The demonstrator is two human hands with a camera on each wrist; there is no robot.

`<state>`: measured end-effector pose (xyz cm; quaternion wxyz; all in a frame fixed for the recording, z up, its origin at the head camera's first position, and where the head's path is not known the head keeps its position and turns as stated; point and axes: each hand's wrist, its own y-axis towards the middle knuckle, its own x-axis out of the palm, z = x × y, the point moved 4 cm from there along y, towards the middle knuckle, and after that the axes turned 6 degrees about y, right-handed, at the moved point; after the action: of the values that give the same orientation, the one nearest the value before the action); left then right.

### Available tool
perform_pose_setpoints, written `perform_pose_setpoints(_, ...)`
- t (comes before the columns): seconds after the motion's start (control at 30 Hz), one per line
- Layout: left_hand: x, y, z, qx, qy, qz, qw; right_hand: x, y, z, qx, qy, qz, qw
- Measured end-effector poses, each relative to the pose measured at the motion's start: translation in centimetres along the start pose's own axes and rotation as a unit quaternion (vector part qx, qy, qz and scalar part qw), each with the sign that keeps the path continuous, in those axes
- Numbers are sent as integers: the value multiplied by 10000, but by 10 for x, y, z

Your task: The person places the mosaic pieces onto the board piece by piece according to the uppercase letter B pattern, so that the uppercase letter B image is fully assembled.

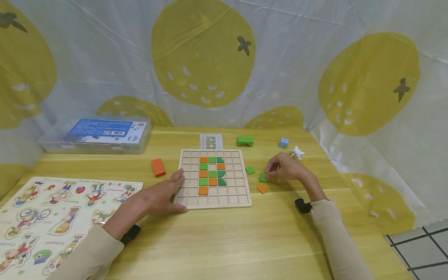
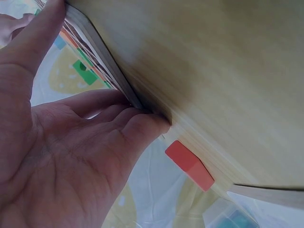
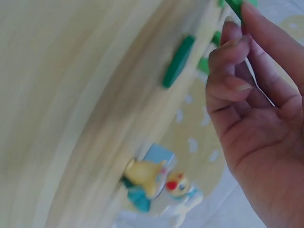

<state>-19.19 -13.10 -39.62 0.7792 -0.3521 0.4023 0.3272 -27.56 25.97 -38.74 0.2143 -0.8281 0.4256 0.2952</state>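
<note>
A wooden grid board (image 1: pixel 241 194) lies mid-table with several orange and green tiles in its cells. My left hand (image 1: pixel 177 191) rests flat against the board's left edge, fingers straight; the left wrist view shows its fingertips (image 2: pixel 152 121) pressed to the board's side (image 2: pixel 102 52). Right of the board, my right hand (image 1: pixel 268 174) pinches a green tile (image 1: pixel 263 178) lying on the table. In the right wrist view that tile (image 3: pixel 235 6) sits between the fingertips (image 3: pixel 232 33). A second green tile (image 1: pixel 250 170) (image 3: pixel 178 61) and an orange tile (image 1: pixel 262 189) lie loose nearby.
An orange block (image 1: pixel 158 167) (image 2: pixel 190 166) sits left of the board. Behind it are a pattern card (image 1: pixel 211 141), a green arch block (image 1: pixel 244 141), a blue cube (image 1: pixel 283 142) and a small toy figure (image 1: pixel 296 153) (image 3: pixel 161 185). A plastic box (image 1: pixel 98 134) and a picture puzzle (image 1: pixel 52 217) lie left.
</note>
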Motion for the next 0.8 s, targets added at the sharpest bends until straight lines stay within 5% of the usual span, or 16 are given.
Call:
perform_pose_setpoints(0.27, 0, -1, 0, -50, 26, -63, 10000, 47, 28, -49, -633, 778, -361, 9943)
perform_pose_setpoints(0.53, -3, 0, 0, -56, 63, -55, 9999, 110, 48, -107, -513, 944, -625, 9922)
perform_pose_setpoints(0.8, -2, -1, 0, -6, 82, -40, 10000, 133, 57, -125, -294, 614, -393, 9969)
